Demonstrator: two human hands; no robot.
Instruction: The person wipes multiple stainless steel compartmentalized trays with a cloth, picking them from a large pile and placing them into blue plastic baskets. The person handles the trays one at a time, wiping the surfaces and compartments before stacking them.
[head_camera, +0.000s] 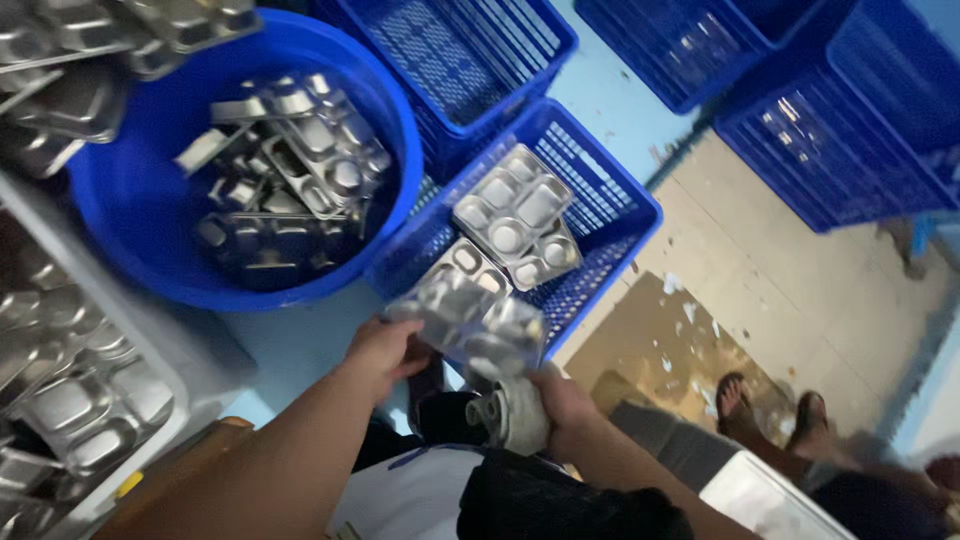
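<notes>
My left hand (380, 350) grips the near left edge of a steel compartment tray (470, 320), which is blurred and tilted over the front rim of a blue crate (620, 200). My right hand (560, 395) holds a bunched grey-white cloth (510, 415) just under the tray's near right corner. Inside the crate lie other steel trays (515, 215), stacked loosely. A round blue tub (130, 220) to the left holds several more trays in dark water.
More steel trays (70, 400) pile up in a grey bin at the far left. Empty blue crates (830, 110) stand at the back and right. Another person's sandalled feet (770, 405) rest on the worn floor at the lower right.
</notes>
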